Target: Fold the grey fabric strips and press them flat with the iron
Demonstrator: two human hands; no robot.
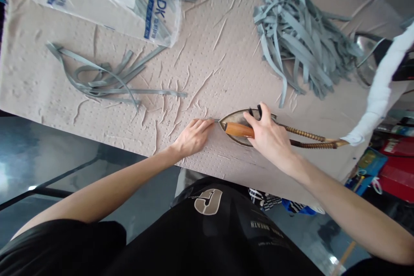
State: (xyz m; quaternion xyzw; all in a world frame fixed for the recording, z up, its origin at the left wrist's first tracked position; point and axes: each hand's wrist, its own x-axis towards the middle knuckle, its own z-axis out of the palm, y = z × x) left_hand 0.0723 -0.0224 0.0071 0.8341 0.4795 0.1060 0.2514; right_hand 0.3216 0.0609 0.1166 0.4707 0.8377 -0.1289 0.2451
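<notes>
My right hand (270, 136) is closed around the wooden handle of a steam iron (237, 117), which rests on the padded table with its tip pointing left. Just left of that tip, my left hand (193, 138) is closed with its fingertips pressed down together. A short bit of grey fabric strip (216, 120) shows between those fingertips and the iron; the rest of it is hidden under the hand and the iron. Several loose grey strips (106, 84) lie beyond my left hand, and a big heap of grey strips (300, 39) lies beyond the iron.
A beige padded cloth (207, 64), wrinkled and dotted, covers the table. At the back left lies a clear printed plastic bag (106, 4). The iron's hoses run right into a white wrapped tube (375, 95). Another iron (371, 51) stands at the right, near a red box (397, 164).
</notes>
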